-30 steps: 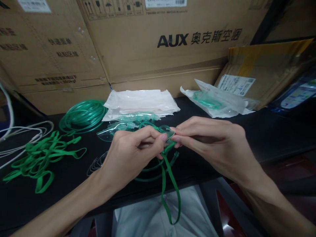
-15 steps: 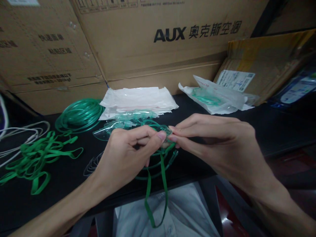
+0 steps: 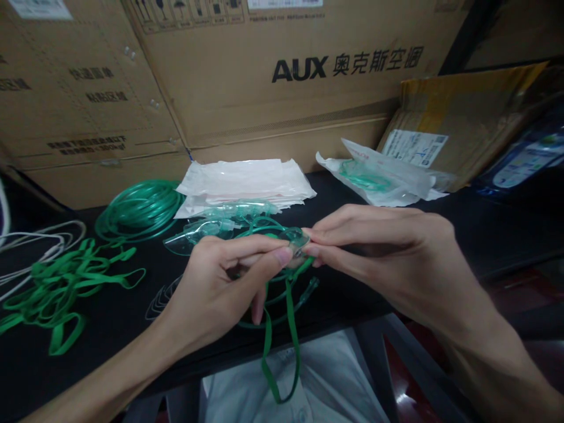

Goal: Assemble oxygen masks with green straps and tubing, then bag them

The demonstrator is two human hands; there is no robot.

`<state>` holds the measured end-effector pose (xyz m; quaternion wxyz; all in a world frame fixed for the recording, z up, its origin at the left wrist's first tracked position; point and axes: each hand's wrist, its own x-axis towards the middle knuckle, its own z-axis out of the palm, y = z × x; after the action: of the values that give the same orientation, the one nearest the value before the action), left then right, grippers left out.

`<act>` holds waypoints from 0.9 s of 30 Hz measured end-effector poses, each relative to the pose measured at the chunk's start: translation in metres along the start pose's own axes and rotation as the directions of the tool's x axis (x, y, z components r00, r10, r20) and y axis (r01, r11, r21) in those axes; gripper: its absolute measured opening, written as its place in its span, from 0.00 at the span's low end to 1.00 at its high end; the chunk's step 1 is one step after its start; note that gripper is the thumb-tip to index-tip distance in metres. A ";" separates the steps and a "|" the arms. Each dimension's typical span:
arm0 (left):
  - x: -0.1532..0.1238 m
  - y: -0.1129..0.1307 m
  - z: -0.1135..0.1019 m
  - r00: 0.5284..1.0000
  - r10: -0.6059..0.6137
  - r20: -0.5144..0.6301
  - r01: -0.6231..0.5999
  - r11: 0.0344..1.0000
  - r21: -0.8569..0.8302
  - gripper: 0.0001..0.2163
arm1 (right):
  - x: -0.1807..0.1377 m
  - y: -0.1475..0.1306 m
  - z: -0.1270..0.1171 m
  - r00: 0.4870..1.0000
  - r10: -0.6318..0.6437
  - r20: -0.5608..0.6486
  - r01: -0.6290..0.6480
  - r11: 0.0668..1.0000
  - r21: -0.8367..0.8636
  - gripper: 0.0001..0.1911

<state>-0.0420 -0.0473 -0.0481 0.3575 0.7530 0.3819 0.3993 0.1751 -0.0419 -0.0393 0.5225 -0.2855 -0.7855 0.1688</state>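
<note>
My left hand [image 3: 224,279] is closed, thumb and forefinger pinching a clear green oxygen mask [image 3: 298,237]. From the other side, the fingertips of my right hand [image 3: 388,244] pinch the mask's edge, where a green elastic strap [image 3: 291,317] meets it. The strap hangs in a loop below my hands, over the table's front edge. My fingers hide much of the mask and the exact join. Just behind lie more clear green mask pieces [image 3: 207,230], and green tubing [image 3: 308,291] curves beneath my hands.
At the left are a coil of green tubing [image 3: 138,210], a tangle of green straps [image 3: 66,288] and white cables [image 3: 48,247]. White packets [image 3: 249,179] are stacked behind my hands. An opened packet [image 3: 396,182] sits back right, near flattened cardboard [image 3: 467,111] and a blue bottle [image 3: 520,161].
My left fingers have shifted slightly, and more of the clear mask shows between my hands. One lower left finger now extends further down. The camera view has moved a little.
</note>
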 end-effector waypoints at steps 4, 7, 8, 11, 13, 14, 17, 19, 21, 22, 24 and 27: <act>0.002 0.000 0.005 0.975 -0.221 0.023 0.222 0.969 -0.112 0.13 | 0.000 -0.003 0.000 1.000 -0.017 0.010 0.018 0.999 -0.042 0.08; 0.004 0.003 0.008 0.953 -0.302 0.000 0.299 0.944 -0.141 0.14 | 0.000 -0.004 0.002 1.000 -0.009 0.014 0.010 0.998 -0.064 0.08; 0.004 0.004 0.008 0.951 -0.310 -0.019 0.304 0.942 -0.143 0.13 | 0.000 -0.005 0.002 1.000 -0.009 0.006 0.010 0.998 -0.068 0.09; 0.005 0.008 0.008 0.950 -0.304 -0.064 0.294 0.946 -0.136 0.13 | 0.000 -0.006 0.003 1.000 -0.010 -0.011 0.009 0.996 -0.089 0.10; 0.004 0.008 0.008 0.952 -0.300 -0.061 0.289 0.947 -0.138 0.12 | 0.000 -0.008 0.002 1.000 0.000 -0.009 -0.001 0.994 -0.105 0.10; 0.004 0.008 0.007 0.953 -0.300 -0.048 0.291 0.946 -0.143 0.12 | 0.000 -0.008 0.001 1.000 0.008 -0.006 -0.008 0.994 -0.107 0.09; 0.004 0.007 0.007 0.954 -0.299 -0.003 0.294 0.939 -0.177 0.12 | -0.002 -0.007 -0.001 1.000 0.027 -0.007 -0.027 0.995 -0.096 0.08; 0.005 0.007 0.007 0.960 -0.280 0.008 0.275 0.937 -0.214 0.11 | -0.002 -0.007 -0.002 0.999 0.035 -0.010 -0.035 0.996 -0.083 0.08; 0.006 0.006 0.006 0.969 -0.245 0.015 0.241 0.938 -0.251 0.10 | -0.002 -0.008 -0.002 0.999 0.043 -0.011 -0.044 0.996 -0.078 0.08; 0.006 0.005 0.005 0.974 -0.228 0.018 0.224 0.938 -0.263 0.09 | -0.002 -0.009 -0.002 0.999 0.045 -0.012 -0.046 0.996 -0.076 0.09; 0.006 0.004 0.004 0.980 -0.199 0.021 0.197 0.942 -0.271 0.10 | -0.001 -0.011 -0.001 0.999 0.049 -0.018 -0.050 0.996 -0.071 0.09; 0.005 0.002 0.002 0.992 -0.129 0.008 0.127 0.965 -0.230 0.09 | 0.000 -0.011 0.000 0.998 0.055 -0.015 -0.055 0.998 -0.042 0.09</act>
<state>-0.0379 -0.0448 -0.0455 0.4658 0.6790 0.3821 0.4195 0.1716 -0.0508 -0.0332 0.5170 -0.3194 -0.7770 0.1642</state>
